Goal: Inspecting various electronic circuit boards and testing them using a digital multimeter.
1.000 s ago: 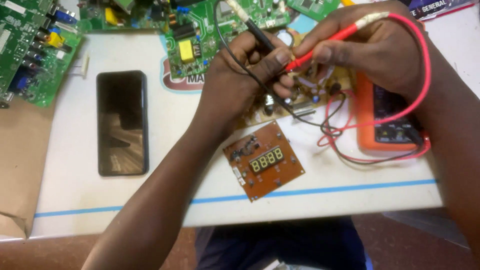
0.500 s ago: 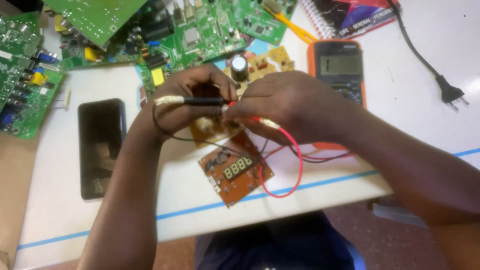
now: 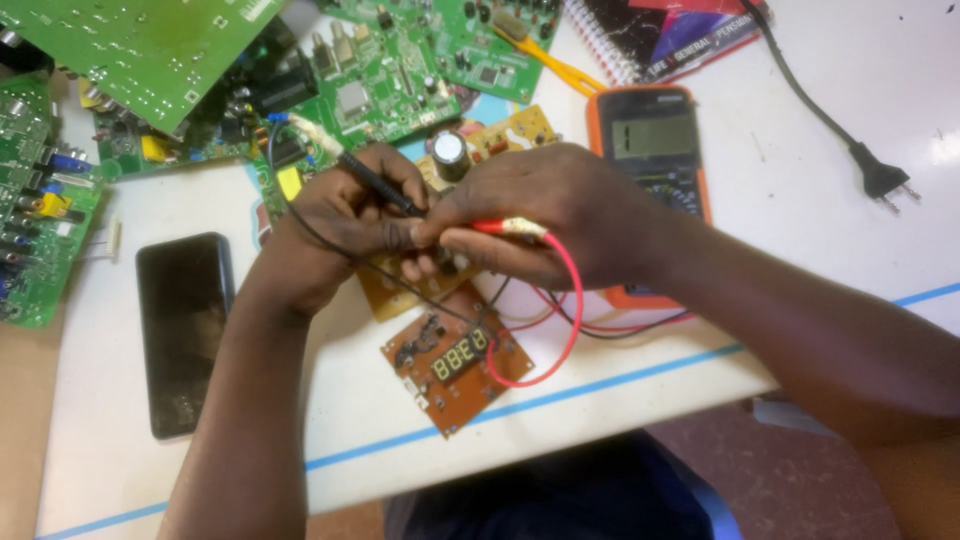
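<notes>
My left hand (image 3: 345, 225) grips a black test probe (image 3: 375, 182) with its black lead trailing off. My right hand (image 3: 540, 210) grips a red test probe (image 3: 510, 228), whose red lead (image 3: 560, 340) loops down toward me. Both hands meet over a tan circuit board (image 3: 400, 295) that carries a tall capacitor (image 3: 450, 155). In front of them lies a small brown board with a four-digit display (image 3: 458, 358). An orange multimeter (image 3: 655, 140) rests behind my right wrist, partly hidden.
A black phone (image 3: 185, 330) lies face up to the left. Several green circuit boards (image 3: 130, 55) crowd the far and left side of the white table (image 3: 120, 470). A spiral notebook (image 3: 680, 35) and a black power plug (image 3: 880, 180) lie at the far right.
The view has shifted, so everything sits lower and more central. My hands have come together over the tan board, and the multimeter now shows behind my right wrist.
</notes>
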